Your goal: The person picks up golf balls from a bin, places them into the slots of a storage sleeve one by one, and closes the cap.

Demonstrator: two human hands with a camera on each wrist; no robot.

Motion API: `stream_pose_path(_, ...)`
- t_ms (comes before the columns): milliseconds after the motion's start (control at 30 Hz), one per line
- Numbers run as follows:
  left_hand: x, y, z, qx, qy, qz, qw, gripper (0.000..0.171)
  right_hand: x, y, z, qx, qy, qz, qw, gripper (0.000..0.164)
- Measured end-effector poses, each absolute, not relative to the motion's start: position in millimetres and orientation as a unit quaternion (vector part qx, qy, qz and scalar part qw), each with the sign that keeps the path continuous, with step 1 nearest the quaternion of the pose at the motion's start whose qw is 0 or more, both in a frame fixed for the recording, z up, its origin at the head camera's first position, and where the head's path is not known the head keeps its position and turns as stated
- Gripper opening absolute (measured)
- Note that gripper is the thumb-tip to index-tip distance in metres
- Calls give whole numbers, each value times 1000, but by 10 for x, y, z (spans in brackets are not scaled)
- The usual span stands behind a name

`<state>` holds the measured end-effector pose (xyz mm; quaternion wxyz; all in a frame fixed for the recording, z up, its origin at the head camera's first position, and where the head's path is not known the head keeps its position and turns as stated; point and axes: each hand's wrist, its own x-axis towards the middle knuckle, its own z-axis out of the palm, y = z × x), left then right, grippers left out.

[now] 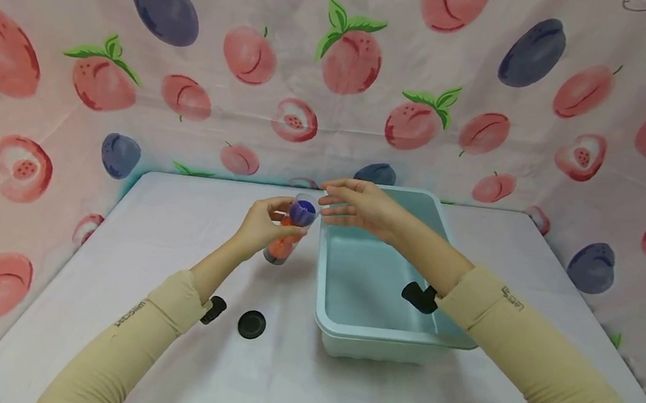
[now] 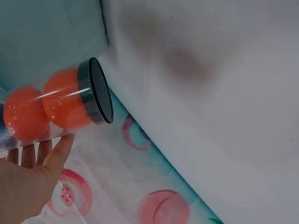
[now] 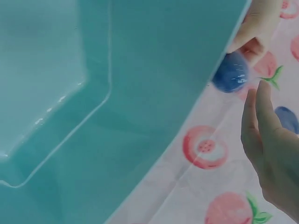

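Centrally in the head view, we see the left hand [image 1: 263,224] gripping a clear tube [image 1: 292,241], its thumb and fingers curled round the upper part. We find the tube just left of a pale blue-green tub [image 1: 394,336], tilted so that its top end leans toward that tub. We make out a blue ball [image 1: 302,213] near the top, orange balls [image 1: 279,248] below it and a black cap [image 1: 275,260] at the base. We see the right hand [image 1: 361,207] over the tub's far left corner, its fingers long and loosely spread, their tips just beside the tube's top; we cannot tell whether they touch it. We note a round black lid [image 1: 251,324] lying on the white table [image 1: 252,388], beige sleeves [image 1: 523,347] on both arms and a fruit-printed cloth [image 1: 331,135] behind.

From the left wrist, we look at the tube's lower end, where two orange balls sit side by side next to the black cap. We see the left hand's fingers against the tube's side; its thumb is hidden from us.

From the right wrist, we view the tub's inside filling much of the scene, the blue ball at its edge. We see the left hand's fingers beside the ball, and the right hand's fingers nearly straight, apart from it.
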<state>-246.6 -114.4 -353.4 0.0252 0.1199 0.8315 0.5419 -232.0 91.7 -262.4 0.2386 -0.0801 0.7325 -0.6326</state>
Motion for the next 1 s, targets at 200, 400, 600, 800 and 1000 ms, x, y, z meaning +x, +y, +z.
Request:
stream_pose_path(200,-2460,-1223,-3554,115,827,549,15,57,-2205,864,-2503,-119,740,-623,226,41)
stream_pose_path(400,-2473,-1248,-3531,116,822,558,8,56,-2120,892,-2407,-149,775,-585,189,38)
stream_pose_path(600,-2483,-1212,-3557,115,807,579,10,57,-1950,957,-2394,-187,807,-538,156,33)
stream_pose_path(800,-2460,-1274,-3556,109,799,591,-2,57,-1549,881,-2358,-261,835,-469,115,28)
stream_pose_path(1000,-2440,-1382,-3524,108,798,593,-23,59,-1234,827,-2415,-303,875,-375,51,24)
